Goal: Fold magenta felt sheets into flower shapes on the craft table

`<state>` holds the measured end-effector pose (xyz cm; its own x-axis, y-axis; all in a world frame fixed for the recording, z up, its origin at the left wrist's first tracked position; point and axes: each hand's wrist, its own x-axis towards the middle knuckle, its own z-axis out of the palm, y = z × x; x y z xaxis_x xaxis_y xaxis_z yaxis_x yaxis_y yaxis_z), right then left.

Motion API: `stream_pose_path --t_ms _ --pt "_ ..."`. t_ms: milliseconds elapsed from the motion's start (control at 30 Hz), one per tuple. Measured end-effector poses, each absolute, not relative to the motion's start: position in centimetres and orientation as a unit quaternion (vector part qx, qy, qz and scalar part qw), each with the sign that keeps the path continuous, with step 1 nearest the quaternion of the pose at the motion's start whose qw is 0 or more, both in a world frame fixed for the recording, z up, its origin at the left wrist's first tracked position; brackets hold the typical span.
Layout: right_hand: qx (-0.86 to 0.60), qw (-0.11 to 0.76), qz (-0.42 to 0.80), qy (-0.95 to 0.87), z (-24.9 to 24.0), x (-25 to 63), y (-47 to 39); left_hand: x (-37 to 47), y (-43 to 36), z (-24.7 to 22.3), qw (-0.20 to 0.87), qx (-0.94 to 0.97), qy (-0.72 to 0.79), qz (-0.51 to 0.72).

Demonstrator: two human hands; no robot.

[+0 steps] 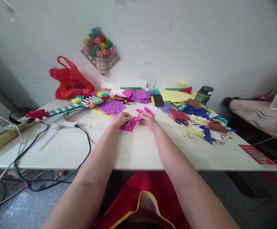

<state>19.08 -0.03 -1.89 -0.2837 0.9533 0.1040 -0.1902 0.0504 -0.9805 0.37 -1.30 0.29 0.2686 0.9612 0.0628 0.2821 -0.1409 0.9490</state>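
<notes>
My left hand (124, 120) and my right hand (147, 121) are close together over the middle of the white table (138, 152). Between them they pinch a small strip of magenta paper (137, 118), one end in each hand's fingers. A flat magenta sheet (128, 127) lies under and in front of the fingers. Just beyond my right hand are two narrow folded magenta pieces (148, 111). A stack of purple paper (112, 107) lies behind my left hand, and more purple sheets (139, 94) are farther back.
A white glue gun (65, 123) with a black cord lies at left, below a flower-decorated green strip (76, 106). A red bag (70, 82) stands behind. At right are scissors (181, 121), a phone (158, 100), paper scraps (197, 111) and a dark bottle (204, 94).
</notes>
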Motion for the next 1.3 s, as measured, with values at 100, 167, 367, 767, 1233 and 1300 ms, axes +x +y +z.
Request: stream_pose_path --t_ms 100,167,367,767,1233,1300 --pt "-0.336 0.496 0.595 -0.537 -2.1 19.1 0.1 0.1 -1.0 -0.1 0.468 0.647 0.460 0.388" --pt "-0.326 0.497 0.598 -0.538 -2.2 19.2 0.1 0.0 -0.9 -0.3 0.484 0.642 0.448 0.392" --pt "-0.316 0.487 0.614 -0.535 -2.1 19.1 0.0 0.0 -0.4 -0.8 0.530 0.607 0.426 0.411" --pt "-0.344 0.478 0.601 -0.540 -1.8 17.3 -0.7 1.2 -0.8 -0.4 0.519 0.614 0.389 0.449" --pt "-0.410 0.543 0.566 -0.466 -2.7 17.3 0.6 2.1 -0.8 -0.7 0.517 0.614 0.403 0.439" --pt "-0.410 0.552 0.561 -0.461 -2.6 17.4 0.7 2.0 -0.8 -0.6 0.518 0.617 0.407 0.429"
